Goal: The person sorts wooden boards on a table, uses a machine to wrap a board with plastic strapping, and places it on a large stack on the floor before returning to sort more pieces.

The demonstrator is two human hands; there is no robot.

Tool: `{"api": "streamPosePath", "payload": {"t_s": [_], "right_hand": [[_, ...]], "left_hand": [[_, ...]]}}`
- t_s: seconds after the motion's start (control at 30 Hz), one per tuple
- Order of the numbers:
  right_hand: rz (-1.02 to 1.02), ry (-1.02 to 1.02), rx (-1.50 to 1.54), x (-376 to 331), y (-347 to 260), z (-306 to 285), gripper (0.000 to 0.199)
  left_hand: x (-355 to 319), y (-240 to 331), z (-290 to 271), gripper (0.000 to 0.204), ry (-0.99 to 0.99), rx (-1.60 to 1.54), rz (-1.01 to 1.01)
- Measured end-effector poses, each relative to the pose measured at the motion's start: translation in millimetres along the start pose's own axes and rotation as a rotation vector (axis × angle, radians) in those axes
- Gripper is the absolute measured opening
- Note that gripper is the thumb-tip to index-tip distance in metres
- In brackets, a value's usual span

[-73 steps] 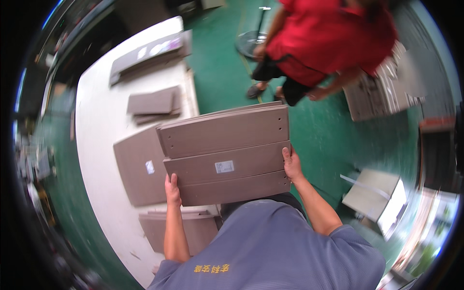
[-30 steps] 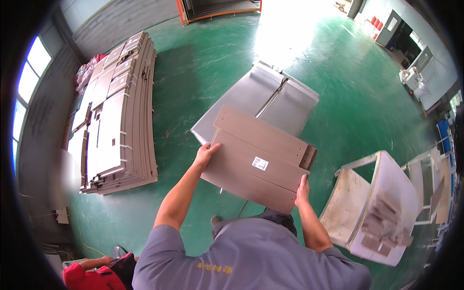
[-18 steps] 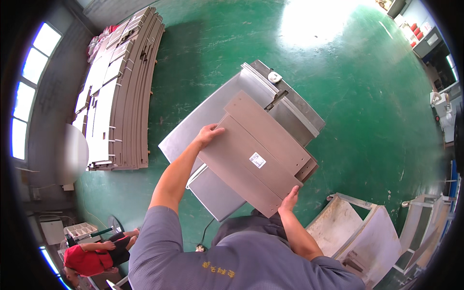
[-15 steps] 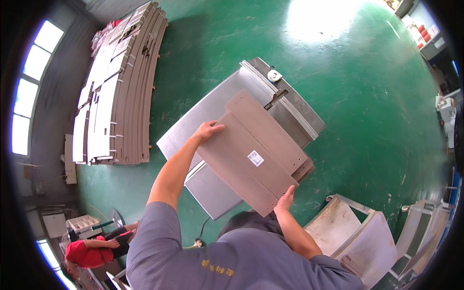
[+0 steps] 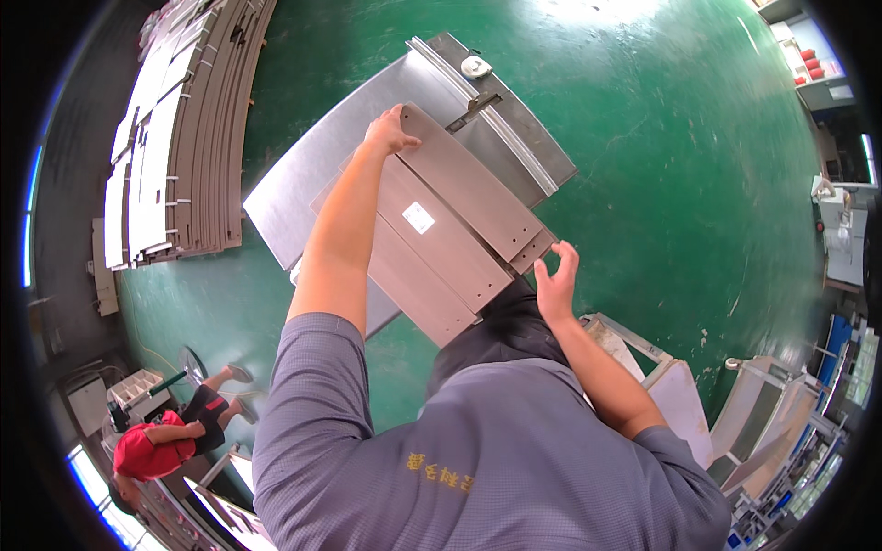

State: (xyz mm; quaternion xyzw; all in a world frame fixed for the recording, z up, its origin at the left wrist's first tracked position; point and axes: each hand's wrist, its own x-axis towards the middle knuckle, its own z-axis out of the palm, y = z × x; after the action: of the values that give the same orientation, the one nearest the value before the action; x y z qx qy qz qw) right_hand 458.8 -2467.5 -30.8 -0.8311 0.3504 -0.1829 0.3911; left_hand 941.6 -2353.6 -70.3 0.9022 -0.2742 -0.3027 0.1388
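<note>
Taupe boards make up the load here: I count 3 panels [image 5: 450,253] side by side, plus the end of a 4th board [image 5: 540,253] showing under the rightmost panel [image 5: 459,174]. They lie over the near side of a grey metal tabletop [image 5: 312,165], with their near ends jutting past its near edge toward the person's lap. The middle panel bears 1 white label [image 5: 418,218], and the rightmost has 2 small holes in its near end.

Toward the tabletop's right edge are 2 pale rail sections [image 5: 519,150] in line, with 1 dark slot [image 5: 473,112] between them. Near its far corner sits 1 white round object [image 5: 476,66].

The person's 2 hands are well apart. The left arm reaches out long, nearly straight; the left hand [image 5: 390,131] touches the far end of the rightmost panel, thumb spread across its face, though I cannot tell whether it grips. The right arm bends sharply at the elbow; the right hand [image 5: 556,285] is open, thumb and fingers curved apart, just beside the boards' near right corner. I cannot tell if a fingertip touches.

Off to the left are 1 tall stack of boards [image 5: 184,129] and 1 co-worker [image 5: 152,445] in red.
</note>
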Motion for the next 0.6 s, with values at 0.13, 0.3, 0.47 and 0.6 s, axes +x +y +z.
{"api": "streamPosePath", "payload": {"t_s": [0.13, 0.3, 0.47, 0.6], "right_hand": [[-0.207, -0.298, -0.007, 98, -17, -8, 0.058], [-0.157, -0.685, 0.204, 214, -29, 71, 0.083], [-0.057, -0.793, 0.253, 199, -13, 139, 0.09], [0.056, -0.876, 0.378, 203, -11, 138, 0.086]], "left_hand": [[-45, 13, -5, 0.109, 0.263, 0.152, 0.022], [-177, -53, 55, 0.102, 0.991, -0.335, -0.206], [-267, -46, 137, 0.086, 0.663, -1.32, -0.654], [-262, -14, 138, 0.079, 0.645, -1.344, -0.682]]}}
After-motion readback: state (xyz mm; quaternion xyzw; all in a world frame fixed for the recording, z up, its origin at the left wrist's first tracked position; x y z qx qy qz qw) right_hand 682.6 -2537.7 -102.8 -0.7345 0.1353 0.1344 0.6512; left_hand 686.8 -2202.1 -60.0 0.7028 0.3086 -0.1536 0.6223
